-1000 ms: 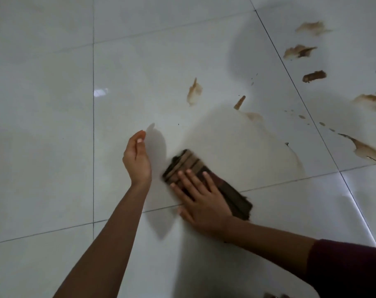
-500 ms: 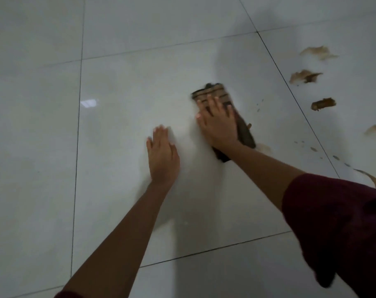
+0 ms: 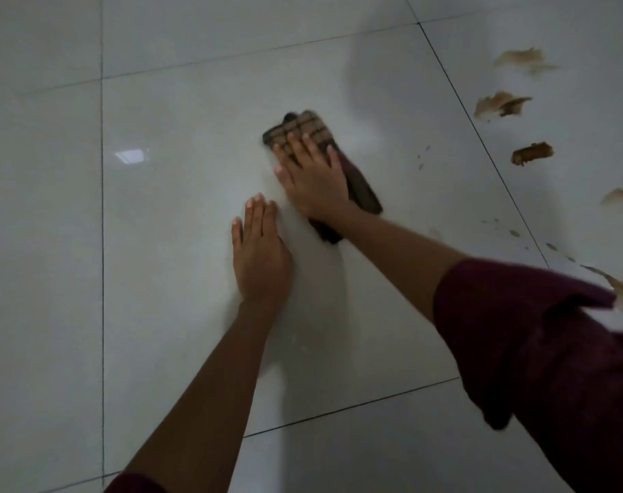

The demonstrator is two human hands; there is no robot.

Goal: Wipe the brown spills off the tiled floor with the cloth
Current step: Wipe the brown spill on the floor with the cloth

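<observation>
Head view: our right hand (image 3: 315, 181) presses flat-fingered on the cloth (image 3: 304, 128); our left hand (image 3: 260, 254) rests flat on the tiled floor (image 3: 167, 243); brown spills (image 3: 532, 153) lie right.

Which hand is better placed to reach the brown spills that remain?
Right. The right hand already presses the cloth, and the remaining brown spills lie on that side. The left hand rests flat on the tiled floor, bracing.
</observation>
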